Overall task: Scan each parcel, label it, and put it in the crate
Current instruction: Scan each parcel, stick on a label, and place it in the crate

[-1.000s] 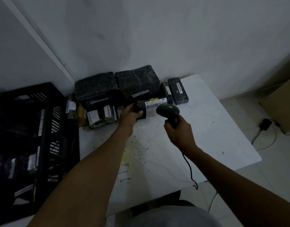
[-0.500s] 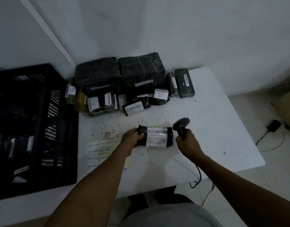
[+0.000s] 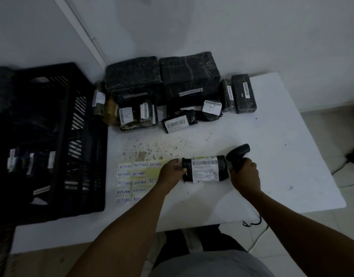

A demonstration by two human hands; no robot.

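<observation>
A black-wrapped parcel with a white barcode label lies on the white table. My left hand grips its left end. My right hand holds the black barcode scanner just right of the parcel, head raised. A sheet of handwritten RETURN stickers lies left of the parcel, partly under my left forearm. The black plastic crate stands at the left with several labelled parcels inside.
Several black-wrapped parcels are lined along the wall at the table's far edge, some lettered A and B. The scanner cable hangs off the table's front edge. A charger and cord lie on the floor at right.
My left hand brought the parcel from the back row toward me and set it on the table beside the stickers. My right hand followed with the scanner, now beside the parcel.
</observation>
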